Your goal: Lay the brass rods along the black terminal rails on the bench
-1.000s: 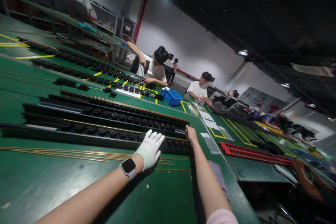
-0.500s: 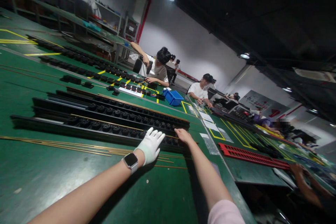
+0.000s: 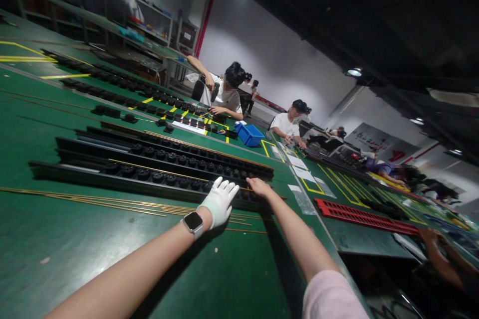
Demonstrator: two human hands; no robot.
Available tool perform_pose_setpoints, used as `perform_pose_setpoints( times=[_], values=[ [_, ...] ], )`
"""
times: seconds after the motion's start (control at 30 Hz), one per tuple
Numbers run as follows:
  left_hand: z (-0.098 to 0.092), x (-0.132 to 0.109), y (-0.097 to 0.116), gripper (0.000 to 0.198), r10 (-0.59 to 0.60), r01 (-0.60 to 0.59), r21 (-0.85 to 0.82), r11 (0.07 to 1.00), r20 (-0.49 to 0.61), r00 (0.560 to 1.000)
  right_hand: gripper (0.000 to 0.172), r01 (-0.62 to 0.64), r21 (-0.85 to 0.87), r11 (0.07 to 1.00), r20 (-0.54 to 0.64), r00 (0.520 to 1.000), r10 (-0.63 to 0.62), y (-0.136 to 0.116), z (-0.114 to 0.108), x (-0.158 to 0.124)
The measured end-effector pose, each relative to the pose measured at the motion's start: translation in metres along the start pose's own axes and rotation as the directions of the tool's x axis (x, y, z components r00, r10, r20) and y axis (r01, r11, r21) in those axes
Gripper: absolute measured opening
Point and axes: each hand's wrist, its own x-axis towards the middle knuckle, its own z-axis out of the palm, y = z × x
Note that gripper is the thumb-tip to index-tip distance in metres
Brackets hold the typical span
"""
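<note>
At the lower left of the frame, a bundle of loose brass rods [image 3: 119, 205] was laid on the green table [image 3: 142, 269]. Just above it, the nearest black channel [image 3: 86, 175] was stretched from left to centre, its trough lined with black wheels [image 3: 157, 176]. Along these wheels a thin brass rod [image 3: 160, 171] was laid, its right part hidden by the hands.

Near the centre, the gloved left hand [image 3: 220, 202] was held over the channel's near wall, fingers extended and slightly parted, with nothing seen gripped; whether the wall was pressed could not be told. A little to the right, the bare right hand [image 3: 259, 187] was set at the channel's right part, thumb and forefinger brought close together at the rod's line; whether the rod was pinched could not be made out.

The rod was judged light, springy and rather slippery, easily bowed if pushed from far back, so best held by fingertips close to its leading end. The channel was judged stiff and awkwardly long, best steadied by its walls. At right, a red slotted rail [image 3: 366, 217] was placed well apart.
</note>
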Motion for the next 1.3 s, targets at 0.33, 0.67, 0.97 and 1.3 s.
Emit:
perform_pose_setpoints(
  times=[0.33, 0.67, 0.97, 1.3],
  values=[
    [0.003, -0.001, 0.000, 0.073, 0.002, -0.002, 0.011, 1.000, -0.008, 1.000, 0.055, -0.011, -0.036, 0.999, 0.020, 1.000, 0.011, -0.004, 0.001, -0.004],
    [0.005, -0.001, -0.001, 0.074, 0.012, -0.012, 0.014, 1.000, -0.012, 1.000, 0.067, -0.022, -0.106, 0.994, 0.082, 0.996, 0.031, -0.033, 0.007, -0.008],
    [0.003, 0.002, 0.005, 0.077, -0.018, 0.017, 0.039, 0.999, 0.040, 0.999, 0.067, 0.006, -0.164, 0.986, 0.044, 0.999, 0.001, -0.050, -0.002, -0.021],
    [-0.005, 0.000, 0.011, 0.078, -0.223, 0.209, 0.121, 0.970, 0.121, 0.967, 0.059, 0.056, -0.114, 0.992, -0.014, 0.998, -0.058, -0.061, -0.004, -0.035]
  ],
)
